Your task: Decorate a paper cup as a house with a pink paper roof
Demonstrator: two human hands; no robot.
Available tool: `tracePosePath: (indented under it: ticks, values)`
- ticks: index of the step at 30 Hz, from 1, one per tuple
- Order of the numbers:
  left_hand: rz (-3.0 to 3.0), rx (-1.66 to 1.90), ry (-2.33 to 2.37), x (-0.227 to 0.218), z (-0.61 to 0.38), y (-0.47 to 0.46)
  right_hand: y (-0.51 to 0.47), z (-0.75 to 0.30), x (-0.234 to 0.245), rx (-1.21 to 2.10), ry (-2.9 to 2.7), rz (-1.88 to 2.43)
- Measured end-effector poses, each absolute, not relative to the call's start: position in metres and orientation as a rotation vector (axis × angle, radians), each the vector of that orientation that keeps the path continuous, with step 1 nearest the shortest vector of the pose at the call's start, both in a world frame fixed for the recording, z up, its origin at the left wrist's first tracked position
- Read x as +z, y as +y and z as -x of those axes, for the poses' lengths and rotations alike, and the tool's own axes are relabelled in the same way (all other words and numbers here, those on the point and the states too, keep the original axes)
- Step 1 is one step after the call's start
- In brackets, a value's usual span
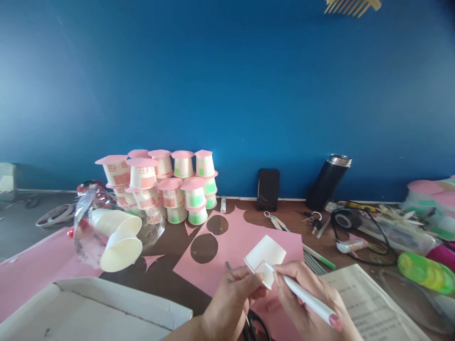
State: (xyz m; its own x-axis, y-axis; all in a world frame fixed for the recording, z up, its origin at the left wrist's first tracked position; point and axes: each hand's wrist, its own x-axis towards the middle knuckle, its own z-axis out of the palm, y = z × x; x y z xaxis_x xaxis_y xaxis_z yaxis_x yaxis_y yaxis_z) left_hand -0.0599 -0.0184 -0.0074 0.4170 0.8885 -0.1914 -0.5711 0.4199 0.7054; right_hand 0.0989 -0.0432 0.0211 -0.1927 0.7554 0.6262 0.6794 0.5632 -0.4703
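My left hand (232, 300) is closed around a white paper cup (265, 253), holding it tilted over a pink paper sheet (234, 246). My right hand (309, 303) grips a white pen with a pink end (307, 298), and its tip touches the cup's side near a red line. Black scissors (256, 327) lie under my hands, mostly hidden.
A pile of paper-cup houses with pink roofs (167, 187) stands at the back. A clear bag of white cups (113, 232) lies left, a white box (92, 308) in front. A phone (268, 189), black flask (327, 182), tape, keys, printed sheet (373, 303) and green lids (424, 272) crowd the right.
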Motion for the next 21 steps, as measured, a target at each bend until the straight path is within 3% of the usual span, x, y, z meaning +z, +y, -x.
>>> tracePosePath:
  ticks: [21]
  values:
    - [-0.583, 0.991, 0.626, -0.0097, 0.0594, -0.0189, -0.0436, -0.0987, 0.022, 0.099, -1.922, 1.155]
